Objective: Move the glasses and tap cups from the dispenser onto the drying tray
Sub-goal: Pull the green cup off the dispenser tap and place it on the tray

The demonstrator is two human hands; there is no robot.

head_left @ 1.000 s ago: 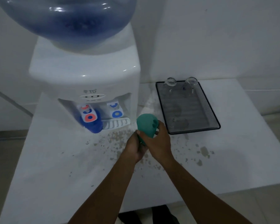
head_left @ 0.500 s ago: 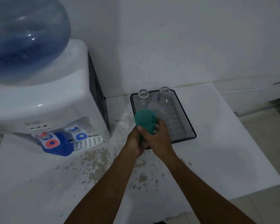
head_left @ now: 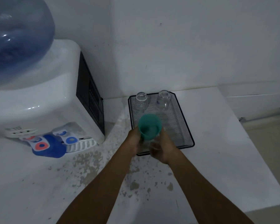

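Now — green cup [head_left: 149, 126] mouth-up, upright

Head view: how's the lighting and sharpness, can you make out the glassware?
Head view: dim and bluish, slightly soft throughout. The teal cup between the left hand and right hand reads clearly. The two clear glasses on the mesh tray are faint outlines. Small glare spots on the water bottle; wide-angle bends the edges.

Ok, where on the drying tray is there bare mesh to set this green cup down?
The drying tray is taken only along its far edge, by two clear glasses. The middle and right-hand mesh below them is bare. The near-left corner is crowded: both hands, left and right, hold the green cup there.
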